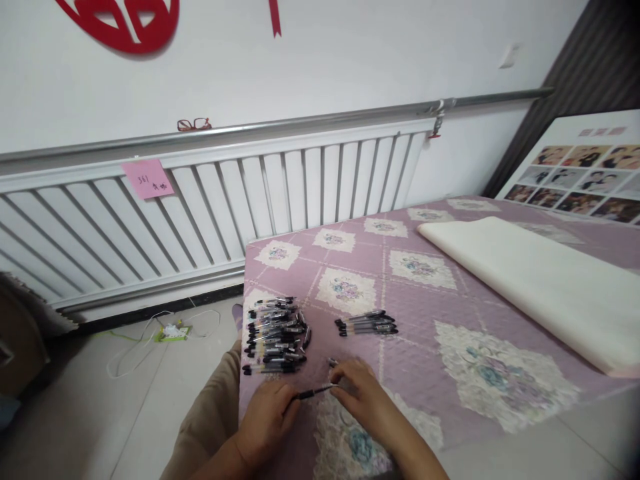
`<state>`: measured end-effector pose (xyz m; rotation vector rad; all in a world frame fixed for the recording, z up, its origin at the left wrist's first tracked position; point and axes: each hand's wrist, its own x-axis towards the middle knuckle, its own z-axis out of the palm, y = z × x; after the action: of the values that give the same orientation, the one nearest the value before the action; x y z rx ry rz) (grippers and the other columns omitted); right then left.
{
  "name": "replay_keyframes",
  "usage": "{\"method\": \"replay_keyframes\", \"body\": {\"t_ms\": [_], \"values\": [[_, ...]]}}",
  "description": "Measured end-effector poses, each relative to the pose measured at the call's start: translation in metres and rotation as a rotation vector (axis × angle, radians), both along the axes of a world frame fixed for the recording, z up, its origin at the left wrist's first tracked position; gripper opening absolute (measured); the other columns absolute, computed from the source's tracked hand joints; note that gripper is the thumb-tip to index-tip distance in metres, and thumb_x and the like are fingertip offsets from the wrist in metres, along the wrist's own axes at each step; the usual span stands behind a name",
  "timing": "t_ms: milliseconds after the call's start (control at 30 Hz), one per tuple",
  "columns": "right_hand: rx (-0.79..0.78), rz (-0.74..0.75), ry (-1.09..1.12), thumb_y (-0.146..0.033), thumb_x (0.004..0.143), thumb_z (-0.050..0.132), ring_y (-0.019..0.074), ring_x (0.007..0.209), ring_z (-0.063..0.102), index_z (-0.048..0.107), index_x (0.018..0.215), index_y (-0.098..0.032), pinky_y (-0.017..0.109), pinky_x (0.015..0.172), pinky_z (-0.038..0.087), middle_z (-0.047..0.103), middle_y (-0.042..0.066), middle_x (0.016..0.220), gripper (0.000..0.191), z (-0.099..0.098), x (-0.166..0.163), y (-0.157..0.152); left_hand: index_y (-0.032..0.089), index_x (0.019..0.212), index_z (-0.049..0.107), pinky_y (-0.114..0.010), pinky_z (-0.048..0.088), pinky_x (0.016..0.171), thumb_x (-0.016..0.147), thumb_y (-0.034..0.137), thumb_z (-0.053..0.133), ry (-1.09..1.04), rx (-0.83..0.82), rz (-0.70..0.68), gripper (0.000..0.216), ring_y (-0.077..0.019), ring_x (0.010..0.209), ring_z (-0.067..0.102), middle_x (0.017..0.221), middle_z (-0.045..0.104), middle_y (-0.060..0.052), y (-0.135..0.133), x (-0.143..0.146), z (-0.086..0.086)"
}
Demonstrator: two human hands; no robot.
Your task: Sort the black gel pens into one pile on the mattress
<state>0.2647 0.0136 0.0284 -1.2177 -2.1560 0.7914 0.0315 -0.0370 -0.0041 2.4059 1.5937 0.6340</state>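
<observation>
A black-capped pen [316, 391] lies level between my two hands above the purple quilted bed cover [410, 313]. My left hand [267, 417] pinches its dark cap end. My right hand [361, 393] closes its fingers round the other end. A big heap of similar pens [275, 333] sits just beyond my left hand, near the cover's left edge. A smaller row of several pens [367, 323] lies beyond my right hand. One small loose piece [333, 362] rests close to my right fingers.
A folded cream cloth [540, 283] lies across the bed at the right. A white slatted radiator cover [200, 207] with a pink note [147, 178] lines the wall. Cables and a power strip [173, 331] lie on the floor. A photo board [580, 177] leans at the far right.
</observation>
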Motion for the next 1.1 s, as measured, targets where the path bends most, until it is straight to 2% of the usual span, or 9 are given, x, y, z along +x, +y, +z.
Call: {"method": "replay_keyframes", "body": {"t_ms": [133,300,500,700,800,1000,1100], "values": [[-0.017,-0.067,0.065,-0.036,0.085,0.054,0.0201,0.087,0.059,0.061,0.083,-0.024,0.036,0.087,0.044,0.065,0.002,0.086,0.015,0.003,0.011,0.006,0.022,0.091,0.063,-0.030,0.045,0.073,0.092,0.026,0.042,-0.009,-0.020,-0.001,0.022,-0.0207,0.080,0.059,0.084,0.066,-0.004,0.000,0.000,0.001],[-0.069,-0.105,0.129,-0.038,0.084,0.055,0.0195,0.084,0.059,0.062,0.080,-0.022,0.032,0.080,0.045,0.065,0.001,0.083,0.018,0.004,0.012,0.007,0.022,0.094,0.063,-0.031,0.046,0.075,0.093,0.027,0.042,-0.029,-0.024,-0.003,0.022,-0.0208,0.082,0.059,0.086,0.066,-0.004,-0.001,0.000,0.000],[-0.214,-0.106,0.237,-0.038,0.084,0.054,0.0155,0.071,0.058,0.061,0.081,-0.021,0.025,0.065,0.044,0.063,-0.002,0.073,0.019,0.003,0.004,0.002,0.021,0.092,0.063,-0.033,0.046,0.074,0.092,0.025,0.042,-0.024,-0.054,0.006,0.022,-0.0216,0.083,0.059,0.087,0.066,-0.004,0.000,0.000,0.002],[-0.260,0.041,0.255,-0.027,0.082,0.056,0.0153,0.076,0.060,0.063,0.082,-0.022,0.024,0.068,0.043,0.066,-0.002,0.079,0.008,0.003,-0.012,-0.006,0.021,0.093,0.063,-0.034,0.046,0.074,0.092,0.025,0.043,-0.019,-0.045,-0.003,0.020,-0.0223,0.083,0.058,0.087,0.064,-0.005,0.000,-0.001,-0.001],[-0.248,0.065,0.202,-0.024,0.082,0.056,0.0160,0.076,0.059,0.063,0.080,-0.022,0.025,0.067,0.042,0.066,-0.002,0.078,0.008,0.001,-0.021,-0.010,0.021,0.095,0.062,-0.034,0.045,0.075,0.092,0.024,0.045,-0.013,-0.021,-0.004,0.018,-0.0224,0.085,0.057,0.089,0.064,-0.005,0.000,-0.001,-0.004],[-0.146,0.085,0.160,-0.023,0.083,0.058,0.0168,0.082,0.058,0.064,0.083,-0.021,0.027,0.076,0.043,0.065,0.000,0.085,0.007,-0.002,-0.031,-0.009,0.021,0.095,0.063,-0.034,0.045,0.073,0.090,0.020,0.049,-0.026,0.014,0.028,0.015,-0.0221,0.082,0.056,0.086,0.062,-0.004,0.000,-0.001,-0.006],[-0.052,0.028,0.134,-0.023,0.086,0.056,0.0182,0.088,0.057,0.064,0.082,-0.020,0.029,0.079,0.043,0.064,0.002,0.088,0.009,-0.005,-0.032,-0.001,0.022,0.098,0.063,-0.034,0.046,0.075,0.090,0.019,0.049,-0.056,0.050,0.052,0.016,-0.0219,0.085,0.056,0.089,0.062,-0.005,0.003,-0.004,-0.005]]}}
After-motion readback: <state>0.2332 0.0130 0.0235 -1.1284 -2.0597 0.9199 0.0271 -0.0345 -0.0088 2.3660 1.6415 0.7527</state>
